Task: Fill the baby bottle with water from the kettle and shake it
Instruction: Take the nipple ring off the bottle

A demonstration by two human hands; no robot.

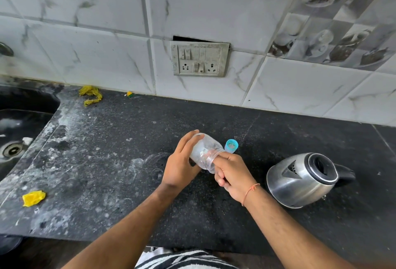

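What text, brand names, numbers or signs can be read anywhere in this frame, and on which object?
None can be read.
Clear plastic baby bottle: faint reddish markings, too blurred to read.
Stainless steel kettle: no label shows.
Grey wall switchboard: no lettering visible.
Decorative cup-pattern wall tiles: pictures only.

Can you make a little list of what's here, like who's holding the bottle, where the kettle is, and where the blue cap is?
bottle: clear, tipped sideways, cap off
left hand: holding the bottle's body
right hand: at the bottle's mouth, finger poking in
cap: blue, on the counter behind the bottle
kettle: steel, lid open, on the counter right of the hands
counter: dark stone
sink: far left
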